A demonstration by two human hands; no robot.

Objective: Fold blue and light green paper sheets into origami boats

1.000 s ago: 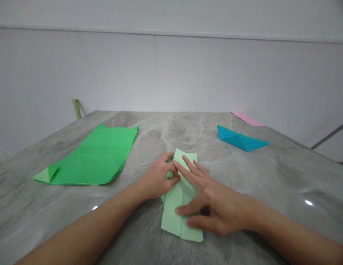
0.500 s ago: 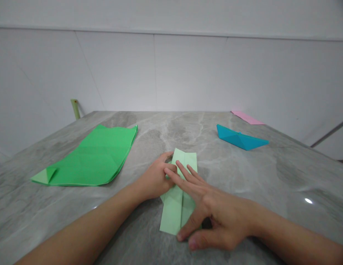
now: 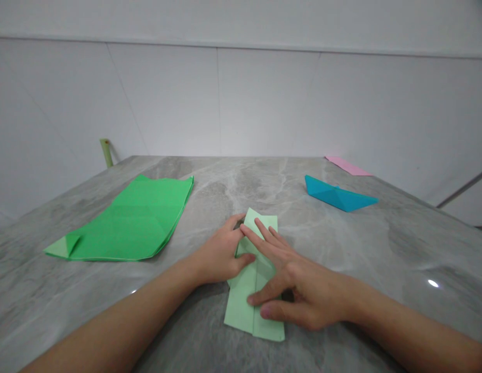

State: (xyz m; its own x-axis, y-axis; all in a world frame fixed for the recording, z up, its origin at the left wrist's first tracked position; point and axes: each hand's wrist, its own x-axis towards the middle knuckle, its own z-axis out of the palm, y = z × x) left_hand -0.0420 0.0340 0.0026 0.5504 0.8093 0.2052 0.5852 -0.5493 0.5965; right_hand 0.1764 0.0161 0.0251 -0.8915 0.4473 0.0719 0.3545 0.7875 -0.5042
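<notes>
A sheet of light green paper [image 3: 243, 305], folded into a narrow strip with a lengthwise crease line, lies on the grey table in front of me. My left hand [image 3: 221, 254] is at the strip's left edge, its thumb resting on top and its forefinger reaching toward the far end; its other fingers are mostly hidden. Across the strip from the right lies my right hand [image 3: 295, 280], fingers spread over the upper half. Its thumb and another finger touch lower down near the middle line. A layer of the paper sticks out slightly under my left hand.
A stack of bright green paper [image 3: 135, 217] with one corner folded over lies at the left. At the right sits a folded blue paper boat [image 3: 339, 196], with pink paper [image 3: 347, 165] at the far table edge. A white wall [image 3: 256, 103] stands behind the table [image 3: 380, 269].
My right hand has moved slightly up the strip, uncovering its lower right corner. My left thumb now lies stretched over the paper, where curled fingers were before.
</notes>
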